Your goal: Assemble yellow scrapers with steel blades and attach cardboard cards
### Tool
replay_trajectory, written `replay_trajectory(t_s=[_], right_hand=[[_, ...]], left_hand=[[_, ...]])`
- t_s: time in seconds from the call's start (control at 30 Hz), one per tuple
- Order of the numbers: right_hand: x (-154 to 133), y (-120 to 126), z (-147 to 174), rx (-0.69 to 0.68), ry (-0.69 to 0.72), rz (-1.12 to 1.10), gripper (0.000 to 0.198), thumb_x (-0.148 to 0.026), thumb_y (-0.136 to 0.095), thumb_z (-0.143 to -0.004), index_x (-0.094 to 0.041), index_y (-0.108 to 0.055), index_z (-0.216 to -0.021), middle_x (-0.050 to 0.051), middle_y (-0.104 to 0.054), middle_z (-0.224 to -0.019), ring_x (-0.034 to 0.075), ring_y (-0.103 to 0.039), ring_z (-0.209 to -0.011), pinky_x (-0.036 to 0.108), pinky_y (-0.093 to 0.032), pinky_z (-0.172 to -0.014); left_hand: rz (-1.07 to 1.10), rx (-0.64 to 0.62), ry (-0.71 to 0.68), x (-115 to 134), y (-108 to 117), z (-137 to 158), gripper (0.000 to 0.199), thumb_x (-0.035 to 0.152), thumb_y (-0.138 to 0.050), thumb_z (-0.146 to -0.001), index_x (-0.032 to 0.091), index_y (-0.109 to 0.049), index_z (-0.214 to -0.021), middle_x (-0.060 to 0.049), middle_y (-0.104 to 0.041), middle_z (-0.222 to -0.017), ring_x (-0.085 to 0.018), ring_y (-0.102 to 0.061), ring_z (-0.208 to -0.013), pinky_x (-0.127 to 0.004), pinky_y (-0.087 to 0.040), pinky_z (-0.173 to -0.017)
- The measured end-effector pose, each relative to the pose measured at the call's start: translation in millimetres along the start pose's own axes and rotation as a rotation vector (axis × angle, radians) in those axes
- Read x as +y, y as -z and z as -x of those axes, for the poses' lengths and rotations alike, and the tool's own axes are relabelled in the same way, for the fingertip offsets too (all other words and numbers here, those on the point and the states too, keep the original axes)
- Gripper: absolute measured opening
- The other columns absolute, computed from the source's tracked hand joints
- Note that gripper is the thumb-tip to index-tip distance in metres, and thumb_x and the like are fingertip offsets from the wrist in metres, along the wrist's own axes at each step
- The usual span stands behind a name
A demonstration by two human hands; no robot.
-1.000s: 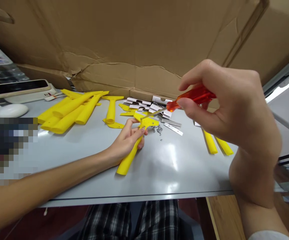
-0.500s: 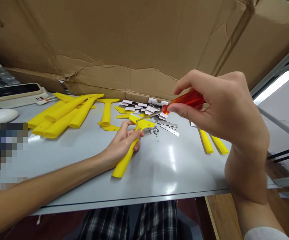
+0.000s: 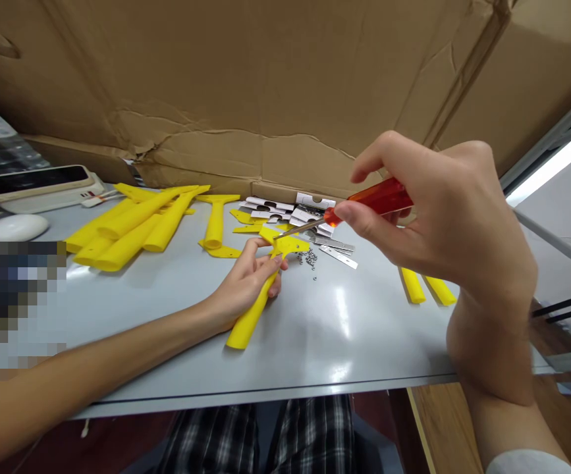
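Observation:
My left hand (image 3: 245, 283) grips a yellow plastic scraper (image 3: 253, 309) that lies on the grey table (image 3: 166, 329), fingers wrapped near its head. My right hand (image 3: 443, 224) holds a screwdriver (image 3: 364, 203) with a clear red handle; its metal tip touches the scraper's head by my left fingertips. A small heap of tiny metal screws (image 3: 309, 258) lies just right of the scraper head. Several flat metal blades (image 3: 337, 251) and white blade sleeves (image 3: 290, 207) lie behind it.
A pile of yellow scraper handles (image 3: 132, 227) lies at the left, one more scraper (image 3: 215, 220) stands apart, and two yellow handles (image 3: 426, 286) lie at the right. A big cardboard sheet (image 3: 265, 99) walls off the back. A phone (image 3: 23, 181) and white mouse (image 3: 11, 227) sit far left.
Both hands stay on the scraper and the screwdriver. The right hand's fingers shift on the red handle and the view drifts slightly.

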State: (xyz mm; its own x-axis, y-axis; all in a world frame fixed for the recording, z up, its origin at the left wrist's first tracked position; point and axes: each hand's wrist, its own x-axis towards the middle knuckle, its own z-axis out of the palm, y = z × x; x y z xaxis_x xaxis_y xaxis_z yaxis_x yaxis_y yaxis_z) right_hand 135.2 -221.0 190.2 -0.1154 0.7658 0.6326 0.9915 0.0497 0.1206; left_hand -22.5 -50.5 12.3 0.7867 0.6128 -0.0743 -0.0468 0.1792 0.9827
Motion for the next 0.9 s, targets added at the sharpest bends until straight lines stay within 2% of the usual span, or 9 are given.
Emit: replay_trajectory(t_s=[0.07, 0.13, 0.23, 0.33, 0.5, 0.7, 0.8, 0.9], right_hand=[[-3, 1, 0, 0.000, 0.016, -0.001, 0.022, -0.039, -0.062, -0.098, -0.019, -0.059, -0.109, 0.003, -0.067, -0.095, 0.011, -0.063, -0.077, 0.023, -0.048, -0.073], [-6, 3, -1, 0.003, 0.058, -0.020, 0.019, -0.027, -0.059, -0.095, -0.019, -0.058, -0.112, 0.005, -0.063, -0.115, 0.010, -0.063, -0.086, 0.023, -0.051, -0.077], [-11, 6, -3, -0.028, 0.121, -0.076, 0.027, -0.015, -0.056, -0.089, -0.019, -0.057, -0.116, 0.007, -0.056, -0.124, 0.012, -0.061, -0.096, 0.024, -0.056, -0.080], [-14, 8, -3, -0.076, 0.111, -0.107, 0.033, -0.012, -0.058, -0.088, -0.021, -0.057, -0.120, 0.007, -0.056, -0.124, 0.014, -0.060, -0.101, 0.026, -0.059, -0.084], [-13, 6, -2, -0.066, 0.118, -0.206, 0.023, -0.015, -0.059, -0.095, -0.023, -0.055, -0.117, 0.004, -0.058, -0.122, 0.010, -0.063, -0.104, 0.020, -0.060, -0.086], [-3, 3, -2, -0.015, 0.158, -0.119, 0.020, -0.020, -0.065, -0.097, -0.021, -0.053, -0.113, 0.001, -0.064, -0.108, 0.007, -0.067, -0.085, 0.019, -0.055, -0.076], [2, 1, -4, 0.041, 0.196, -0.060, 0.018, -0.023, -0.068, -0.096, -0.020, -0.054, -0.107, 0.000, -0.065, -0.097, 0.007, -0.065, -0.077, 0.023, -0.051, -0.070], [5, 0, -7, 0.070, 0.203, -0.054, 0.019, -0.019, -0.072, -0.091, -0.020, -0.056, -0.101, -0.001, -0.064, -0.090, 0.007, -0.061, -0.073, 0.025, -0.046, -0.065]], left_hand=[[-0.003, -0.002, -0.003, -1, 0, -1, 0.038, 0.041, -0.071, -0.092, 0.028, -0.040, -0.111, 0.005, -0.064, -0.083, -0.008, -0.048, -0.050, -0.023, -0.039, -0.049], [-0.013, -0.005, -0.012, -2, 1, -1, 0.038, 0.041, -0.070, -0.093, 0.028, -0.041, -0.112, 0.005, -0.065, -0.084, -0.007, -0.048, -0.051, -0.023, -0.040, -0.050], [-0.031, -0.010, -0.026, -3, 2, -1, 0.036, 0.042, -0.069, -0.094, 0.027, -0.041, -0.112, 0.005, -0.065, -0.085, -0.007, -0.048, -0.051, -0.023, -0.040, -0.050], [-0.043, -0.011, -0.035, -4, 2, -1, 0.035, 0.041, -0.067, -0.095, 0.027, -0.041, -0.113, 0.005, -0.065, -0.085, -0.007, -0.049, -0.051, -0.024, -0.041, -0.051], [-0.033, -0.010, -0.043, -3, 2, -2, 0.037, 0.042, -0.069, -0.094, 0.027, -0.042, -0.113, 0.003, -0.067, -0.094, -0.007, -0.051, -0.051, -0.024, -0.043, -0.052], [0.016, -0.028, -0.034, -4, 2, -1, 0.041, 0.043, -0.072, -0.093, 0.027, -0.039, -0.112, 0.004, -0.065, -0.088, -0.007, -0.051, -0.050, -0.023, -0.042, -0.049], [0.030, -0.034, -0.024, -6, 2, -2, 0.040, 0.044, -0.069, -0.095, 0.028, -0.038, -0.111, 0.006, -0.063, -0.085, -0.008, -0.051, -0.049, -0.022, -0.040, -0.045], [0.044, -0.039, -0.041, -7, 2, -3, 0.038, 0.042, -0.068, -0.096, 0.028, -0.037, -0.112, 0.006, -0.063, -0.085, -0.008, -0.051, -0.049, -0.022, -0.040, -0.044]])
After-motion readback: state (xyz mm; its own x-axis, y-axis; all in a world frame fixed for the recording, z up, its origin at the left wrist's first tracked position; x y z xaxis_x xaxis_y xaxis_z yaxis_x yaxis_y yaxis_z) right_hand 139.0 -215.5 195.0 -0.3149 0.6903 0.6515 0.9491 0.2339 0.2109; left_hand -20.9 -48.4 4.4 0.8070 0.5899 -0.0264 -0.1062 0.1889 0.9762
